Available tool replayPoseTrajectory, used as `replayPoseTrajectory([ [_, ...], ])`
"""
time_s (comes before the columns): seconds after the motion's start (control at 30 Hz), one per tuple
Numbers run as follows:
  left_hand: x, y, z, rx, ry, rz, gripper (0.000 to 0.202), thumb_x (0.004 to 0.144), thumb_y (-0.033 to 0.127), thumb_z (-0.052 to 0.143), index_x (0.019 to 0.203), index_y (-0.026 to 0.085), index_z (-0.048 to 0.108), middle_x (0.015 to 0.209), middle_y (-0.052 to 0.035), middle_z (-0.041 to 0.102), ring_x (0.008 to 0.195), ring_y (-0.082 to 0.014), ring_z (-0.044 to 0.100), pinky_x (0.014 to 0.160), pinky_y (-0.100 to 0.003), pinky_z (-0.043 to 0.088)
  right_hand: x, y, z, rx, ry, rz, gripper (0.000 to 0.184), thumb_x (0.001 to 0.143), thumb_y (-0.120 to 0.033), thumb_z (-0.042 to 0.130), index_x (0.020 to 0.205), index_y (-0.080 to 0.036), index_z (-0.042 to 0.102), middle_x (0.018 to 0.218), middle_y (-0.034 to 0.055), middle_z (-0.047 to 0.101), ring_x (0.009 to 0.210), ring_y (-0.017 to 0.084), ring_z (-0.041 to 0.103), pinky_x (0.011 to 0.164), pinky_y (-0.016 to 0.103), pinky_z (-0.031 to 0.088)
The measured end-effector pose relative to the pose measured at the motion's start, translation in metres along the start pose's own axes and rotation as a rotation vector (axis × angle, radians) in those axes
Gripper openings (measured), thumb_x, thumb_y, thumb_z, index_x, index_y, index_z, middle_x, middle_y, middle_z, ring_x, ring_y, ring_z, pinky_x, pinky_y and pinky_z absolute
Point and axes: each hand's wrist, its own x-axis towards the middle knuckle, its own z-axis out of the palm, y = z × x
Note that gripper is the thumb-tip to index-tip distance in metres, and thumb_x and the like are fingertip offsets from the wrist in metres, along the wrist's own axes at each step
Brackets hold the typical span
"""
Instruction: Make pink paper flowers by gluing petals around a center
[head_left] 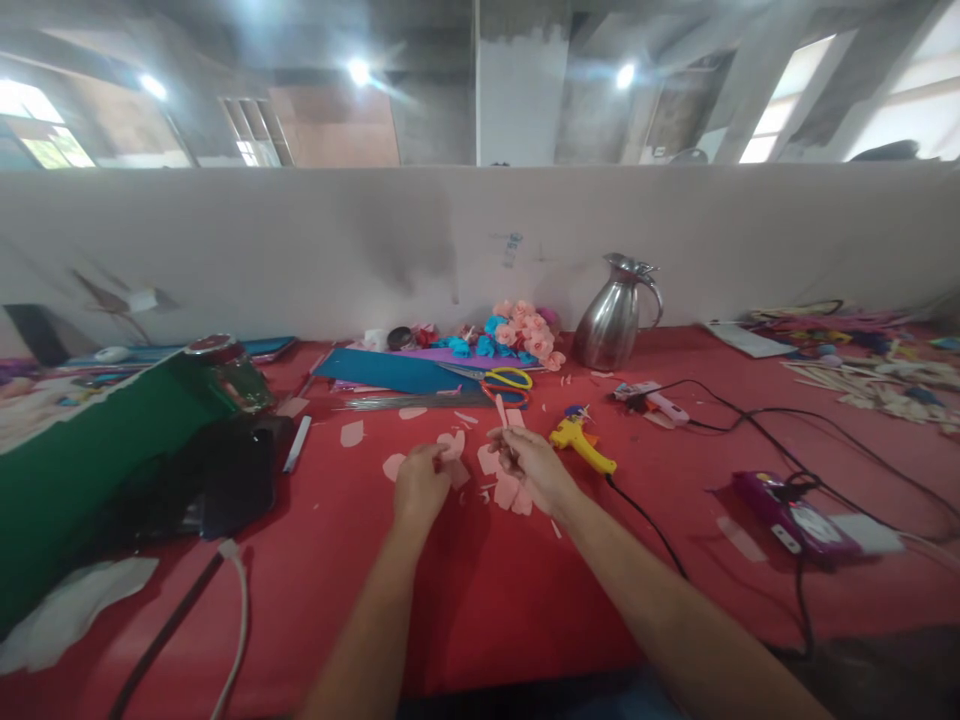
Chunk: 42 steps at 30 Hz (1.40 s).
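Observation:
My left hand (422, 483) is bent closed, its thumb and index finger at a pink paper petal (452, 443) just above the table. Part of the grip is hidden behind the hand. Pinched in my right hand (532, 463) is a narrow pink paper strip (501, 412) that points up and away from me. Below that hand lies a small heap of pink paper pieces (507, 492). More cut petals (352, 433) are scattered to the left. Yellow-and-orange-handled scissors (507, 379) lie beyond my hands, and a yellow glue gun (583, 445) rests to the right.
Pink and blue paper flowers (529, 332) stand by the partition, near blue sheets (390, 372) and thin wires (409, 402). A metal jug (611, 318) is at the back right. Cords run from a purple power strip (795, 515). A green box (150, 470) and black phone (240, 480) occupy the left.

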Motion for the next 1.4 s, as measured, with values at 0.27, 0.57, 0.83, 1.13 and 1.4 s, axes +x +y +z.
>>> replayPoseTrajectory([
  [0.27,-0.006,0.021,-0.002,-0.718,-0.201,0.066,0.026,0.076,0.039,0.059,0.08,0.017,0.073,0.085,-0.0063,0.065,0.081,-0.0184,0.06,0.072,-0.028,0.047,-0.008,0.006,0.015,-0.167,-0.249,0.042,0.035,0.071,-0.051,0.061,0.07,-0.016,0.057,0.057,-0.0028,0.054,0.045,0.007,0.043,0.045,0.021,0.028],
  [0.57,-0.01,0.029,-0.003,-1.233,-0.31,-0.256,0.026,0.061,0.036,0.075,0.071,0.014,0.066,0.062,-0.0013,0.058,0.06,-0.0124,0.055,0.056,-0.024,0.043,-0.01,0.003,0.017,-0.515,-0.355,-0.166,0.037,0.084,-0.047,0.046,0.093,-0.015,0.063,0.084,0.0066,0.066,0.075,0.017,0.061,0.069,0.03,0.045],
  [0.83,0.013,0.0,-0.036,-0.664,0.024,-0.188,0.023,0.074,0.038,0.059,0.063,0.019,0.051,0.053,0.0061,0.041,0.047,-0.0075,0.037,0.047,-0.02,0.03,-0.013,-0.062,-0.049,-1.677,0.285,-0.091,0.044,0.076,-0.023,0.055,0.119,-0.014,0.052,0.121,0.0203,0.051,0.114,0.036,0.044,0.087,0.049,0.038],
  [1.13,0.008,-0.01,-0.014,0.026,-0.127,-0.148,0.005,0.068,0.02,0.061,0.071,0.018,0.065,0.068,-0.0018,0.065,0.068,-0.0149,0.058,0.06,-0.023,0.036,-0.01,-0.04,-0.098,-1.793,0.329,0.093,0.038,0.069,-0.015,0.053,0.107,-0.011,0.055,0.104,0.0189,0.057,0.091,0.028,0.059,0.073,0.034,0.044],
  [1.4,0.004,-0.015,-0.007,0.092,-0.191,-0.103,0.008,0.07,0.026,0.062,0.069,0.018,0.064,0.069,-0.0031,0.067,0.068,-0.0153,0.06,0.059,-0.023,0.036,-0.013,-0.068,-0.074,-1.322,0.139,-0.194,0.025,0.075,-0.032,0.051,0.095,-0.017,0.054,0.084,0.0063,0.064,0.076,0.019,0.061,0.065,0.027,0.044],
])
